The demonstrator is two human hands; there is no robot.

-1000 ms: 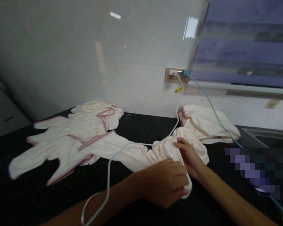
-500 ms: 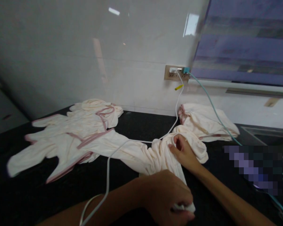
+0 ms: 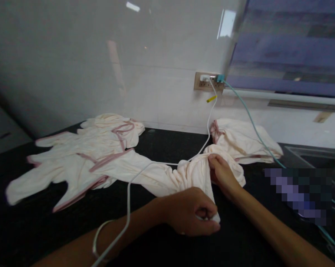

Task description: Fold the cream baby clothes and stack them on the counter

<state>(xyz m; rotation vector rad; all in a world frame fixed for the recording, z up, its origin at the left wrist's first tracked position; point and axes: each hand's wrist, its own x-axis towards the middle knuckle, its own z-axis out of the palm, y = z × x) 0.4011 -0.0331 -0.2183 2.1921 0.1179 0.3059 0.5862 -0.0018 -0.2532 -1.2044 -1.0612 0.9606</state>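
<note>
Hands on cream garment [image 3: 167, 178], spread over black counter [image 3: 161, 144]: left hand [image 3: 191, 211] clenched on its near end, right hand [image 3: 221, 174] pinching a bunched fold. White cable [image 3: 128, 200] across fabric. No legible writing.

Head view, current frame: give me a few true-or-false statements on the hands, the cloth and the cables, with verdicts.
1. The left hand grips an end of the cream garment. True.
2. The right hand is lifted clear of the cloth. False: it holds the bunched cloth.
3. A white cable runs to the wall socket. True.
4. The countertop is white. False: it is black.
</note>
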